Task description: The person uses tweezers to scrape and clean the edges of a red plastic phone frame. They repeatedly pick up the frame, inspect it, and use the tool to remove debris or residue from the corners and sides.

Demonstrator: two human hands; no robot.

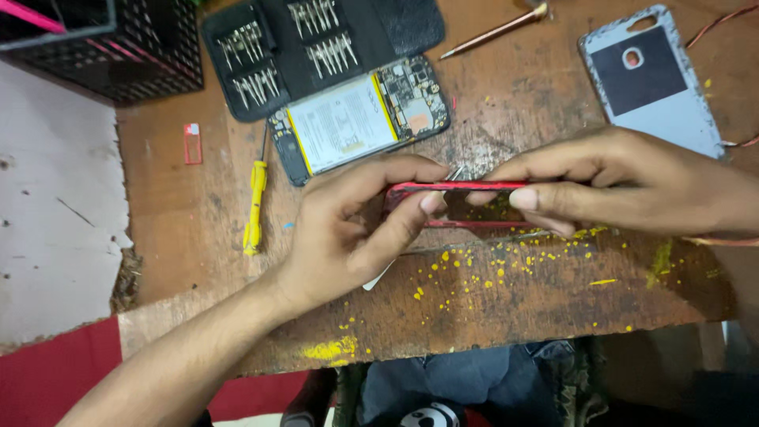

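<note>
Gripping red phone frame (458, 190) edge-on above counter (514, 308): left hand (348, 229) pinches one end, right hand (609, 182) the other. Advise even finger pressure, avoiding twist near opened phone (360, 119).

A red-edged phone frame (458, 190), held on edge above the paint-speckled wooden bench (514, 292).

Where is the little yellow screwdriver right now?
In the head view, the yellow screwdriver lies on the wooden table at the left, just below the open phone and beside the left hand.
</note>
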